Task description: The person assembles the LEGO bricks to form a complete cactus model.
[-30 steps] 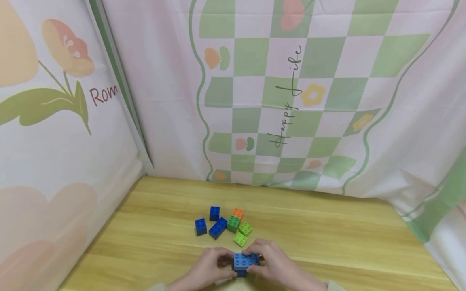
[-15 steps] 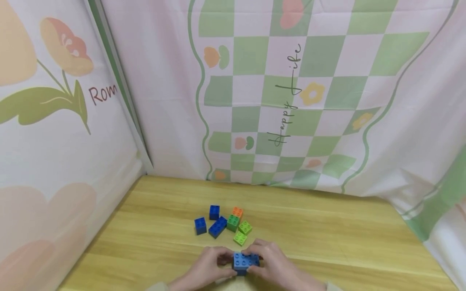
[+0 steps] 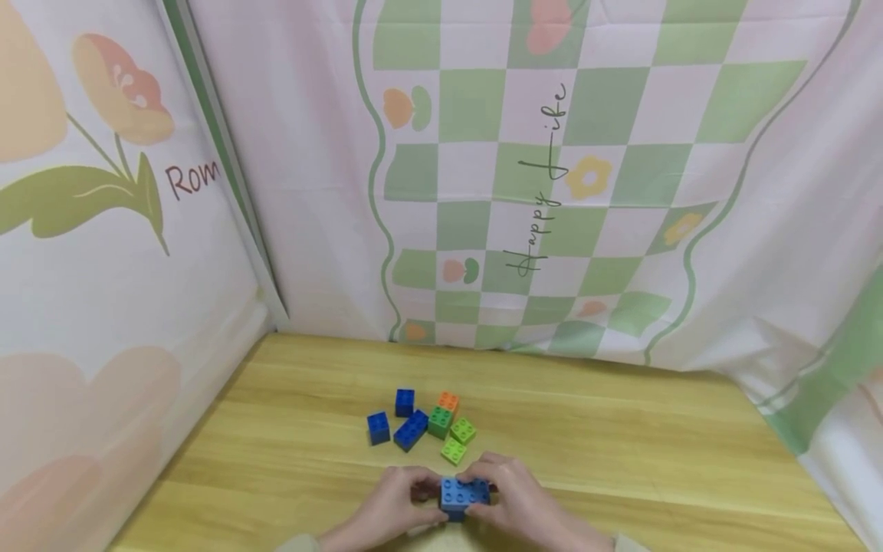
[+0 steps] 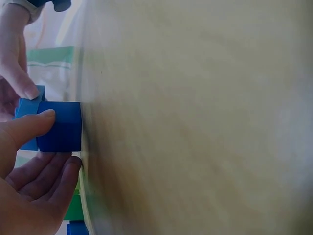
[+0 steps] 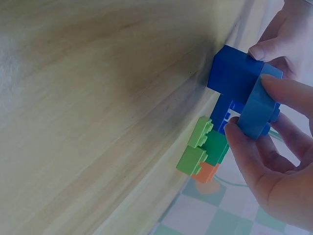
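A light blue eight-stud toy brick (image 3: 453, 495) sits on a dark blue brick (image 4: 61, 127) near the front of the table. The upper brick overhangs the lower one toward the right, as the right wrist view shows. My left hand (image 3: 389, 502) holds the dark blue brick, thumb on its near side and fingers at its far side. My right hand (image 3: 516, 497) pinches the overhanging end of the light blue brick (image 5: 259, 105) between thumb and fingers. The dark blue brick stands on the table top.
Beyond the hands lie two small dark blue bricks (image 3: 378, 428), a longer dark blue brick (image 3: 411, 430), a green brick (image 3: 440, 421), an orange brick (image 3: 448, 401) and two lime bricks (image 3: 454, 451). Patterned curtains (image 3: 469, 176) border the wooden table (image 3: 621, 437) behind and at both sides.
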`<state>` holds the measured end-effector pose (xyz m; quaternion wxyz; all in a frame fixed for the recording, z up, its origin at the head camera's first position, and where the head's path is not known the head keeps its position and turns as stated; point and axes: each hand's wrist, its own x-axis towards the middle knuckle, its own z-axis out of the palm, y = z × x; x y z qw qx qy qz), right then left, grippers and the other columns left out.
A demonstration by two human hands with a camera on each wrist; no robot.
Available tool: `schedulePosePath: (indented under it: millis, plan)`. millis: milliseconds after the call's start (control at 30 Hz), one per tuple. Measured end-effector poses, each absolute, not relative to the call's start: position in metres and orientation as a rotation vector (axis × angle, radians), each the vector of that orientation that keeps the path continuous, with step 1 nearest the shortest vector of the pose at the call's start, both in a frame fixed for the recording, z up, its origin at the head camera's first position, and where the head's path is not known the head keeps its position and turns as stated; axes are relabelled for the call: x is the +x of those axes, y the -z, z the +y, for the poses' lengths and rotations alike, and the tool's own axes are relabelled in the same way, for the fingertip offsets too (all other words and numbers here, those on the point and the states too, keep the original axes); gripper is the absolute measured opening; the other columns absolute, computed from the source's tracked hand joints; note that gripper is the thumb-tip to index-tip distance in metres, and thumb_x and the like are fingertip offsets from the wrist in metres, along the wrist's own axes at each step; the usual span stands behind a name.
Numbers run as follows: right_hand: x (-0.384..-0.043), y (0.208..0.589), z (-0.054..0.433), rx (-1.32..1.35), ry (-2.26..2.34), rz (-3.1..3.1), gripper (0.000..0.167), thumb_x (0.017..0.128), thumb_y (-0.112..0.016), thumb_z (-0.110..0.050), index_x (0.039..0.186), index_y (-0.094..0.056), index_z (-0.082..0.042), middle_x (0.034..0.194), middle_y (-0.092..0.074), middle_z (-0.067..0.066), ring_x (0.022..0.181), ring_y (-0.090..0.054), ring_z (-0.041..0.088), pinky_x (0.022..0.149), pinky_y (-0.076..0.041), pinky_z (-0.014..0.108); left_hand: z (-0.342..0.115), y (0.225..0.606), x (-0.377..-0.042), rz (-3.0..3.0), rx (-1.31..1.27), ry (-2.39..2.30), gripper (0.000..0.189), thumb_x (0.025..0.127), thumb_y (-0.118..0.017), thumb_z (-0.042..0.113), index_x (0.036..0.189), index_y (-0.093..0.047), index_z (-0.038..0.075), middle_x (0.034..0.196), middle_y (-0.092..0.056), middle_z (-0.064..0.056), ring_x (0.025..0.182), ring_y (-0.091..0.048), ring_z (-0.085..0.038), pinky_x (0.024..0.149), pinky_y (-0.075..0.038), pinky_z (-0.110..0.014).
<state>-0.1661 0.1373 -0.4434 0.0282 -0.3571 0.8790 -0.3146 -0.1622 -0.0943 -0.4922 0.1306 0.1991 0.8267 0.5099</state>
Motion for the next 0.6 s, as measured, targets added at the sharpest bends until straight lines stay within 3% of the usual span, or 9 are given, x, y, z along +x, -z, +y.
schedulePosePath:
  millis: [600]
  plan:
    - [-0.165,0.4463,0.1399,-1.064,1.05,2.665,0.027,0.083,-0.079,-0.02,0.109,-0.07,-0.015,0.102,-0.071,-0.003,0.092,-0.062,-0.001,0.077,-0.055,0.017,-0.0941,0.491,-0.1613,2.395,0.545,-1.472,0.031,0.08,-0.082,0.02,0.109,-0.073,0.012,0.103,-0.075,0.001,0.089,-0.068,-0.001,0.078,-0.055,-0.014]
